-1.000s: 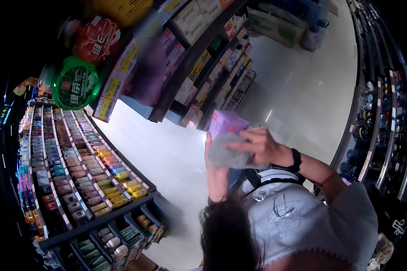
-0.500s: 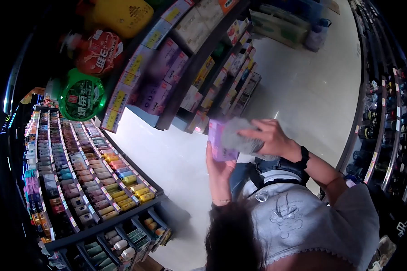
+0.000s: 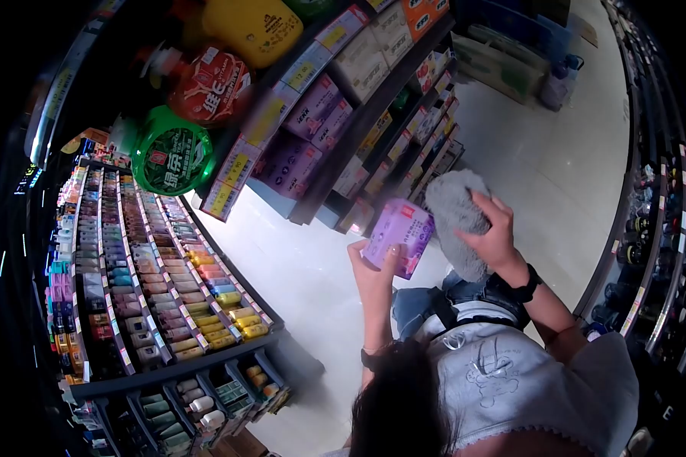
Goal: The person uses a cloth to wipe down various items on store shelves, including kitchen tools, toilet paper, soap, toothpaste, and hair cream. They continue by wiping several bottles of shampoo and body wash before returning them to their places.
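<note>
My left hand grips a small purple box by its lower edge, with the thumb across its front. The box is tilted and its printed face is turned toward me. A grey fluffy duster, long and soft, is in my right hand, the fingers pressed into its pile. Its edge lies just right of the box, and a narrow gap seems to part them. Similar purple boxes stand stacked on the shelf ahead of my left hand.
Price labels line the near shelf edge. Above it are a green bottle and a red pump bottle. A tiered display of bottles stands at left, another shelf at right. Pale floor lies between.
The grey duster has come off the purple box's face and moved right. The box has turned its printed side toward me. My view has shifted slightly.
</note>
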